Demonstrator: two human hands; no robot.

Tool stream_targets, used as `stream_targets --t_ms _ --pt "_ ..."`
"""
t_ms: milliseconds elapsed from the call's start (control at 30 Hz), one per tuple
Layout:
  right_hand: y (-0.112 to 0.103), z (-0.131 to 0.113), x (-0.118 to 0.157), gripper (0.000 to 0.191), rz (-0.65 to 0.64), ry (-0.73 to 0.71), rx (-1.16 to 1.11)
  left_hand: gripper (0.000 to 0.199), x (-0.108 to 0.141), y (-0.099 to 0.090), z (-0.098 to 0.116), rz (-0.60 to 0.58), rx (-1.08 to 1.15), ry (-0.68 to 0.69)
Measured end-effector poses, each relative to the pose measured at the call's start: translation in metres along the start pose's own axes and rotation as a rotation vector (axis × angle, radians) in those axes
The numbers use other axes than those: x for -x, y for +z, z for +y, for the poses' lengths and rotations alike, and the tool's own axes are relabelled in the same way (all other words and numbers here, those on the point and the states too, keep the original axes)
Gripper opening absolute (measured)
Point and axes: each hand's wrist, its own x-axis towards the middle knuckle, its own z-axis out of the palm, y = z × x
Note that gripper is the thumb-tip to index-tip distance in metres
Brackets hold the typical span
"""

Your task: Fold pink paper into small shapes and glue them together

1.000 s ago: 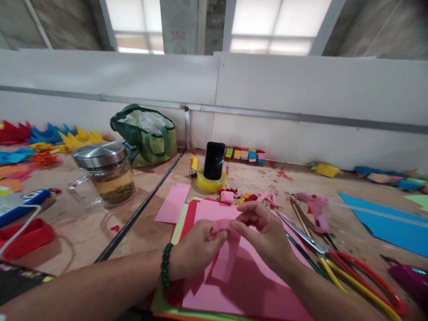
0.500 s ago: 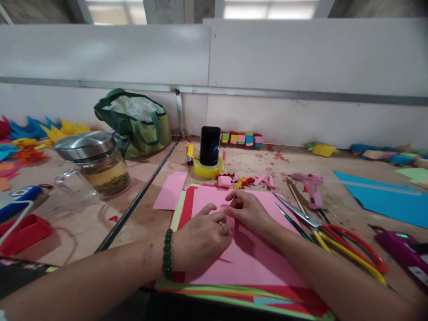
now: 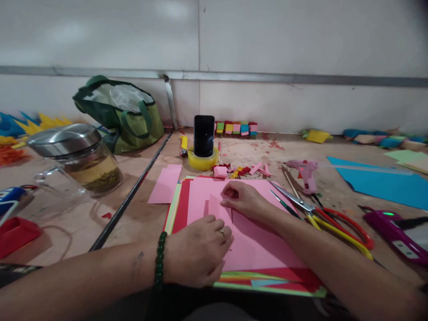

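Note:
A narrow pink paper piece (image 3: 214,206) stands slightly raised above a large pink sheet (image 3: 264,249). My right hand (image 3: 242,199) has its thumb and fingers pinched together at the right edge of this piece. Nearer to me, my left hand (image 3: 199,249) is closed, with its fingers bent down over the sheet at the lower end of the piece. Its fingertips are partly hidden, so what they hold is unclear. The pink sheet tops a stack of coloured paper (image 3: 180,203) in red, green and other colours.
Right of the stack lie large scissors (image 3: 344,227), a slim green-handled tool (image 3: 284,204) and a pink glue gun (image 3: 305,171). A phone (image 3: 203,135) leans in a yellow tape roll (image 3: 202,160) behind. At left stand a glass tea jar (image 3: 90,165) and a green bag (image 3: 133,120).
My left hand has moved toward me and away from my right hand, exposing the pink paper piece. My right hand stays pinched near it. The view has tilted down.

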Motion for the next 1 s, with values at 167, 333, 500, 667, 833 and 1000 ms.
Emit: stream_targets --t_ms 167,333,500,667,833,1000 --pt "-0.006 -0.001 -0.001 0.023 -0.032 0.015 0.119 0.04 0.002 0.004 0.005 -0.016 -0.03 0.028" --pt "-0.008 -0.003 -0.001 0.025 -0.051 0.038 0.129 0.039 0.005 0.003 0.008 -0.012 -0.022 0.048" --pt "-0.009 -0.005 0.0 0.026 -0.064 0.044 0.125 0.028 0.007 -0.002 0.01 -0.022 0.073 0.071" --pt "-0.011 -0.005 0.0 0.027 -0.074 0.055 0.135 0.05 0.007 0.0 0.017 -0.025 0.241 -0.066" --pt "-0.01 -0.005 -0.002 0.027 -0.085 0.062 0.16 0.074 0.007 0.011 0.03 0.03 0.207 -0.262" --pt "-0.013 -0.003 -0.003 0.029 -0.083 0.063 0.177 0.078 0.003 0.011 0.029 -0.014 0.157 -0.265"
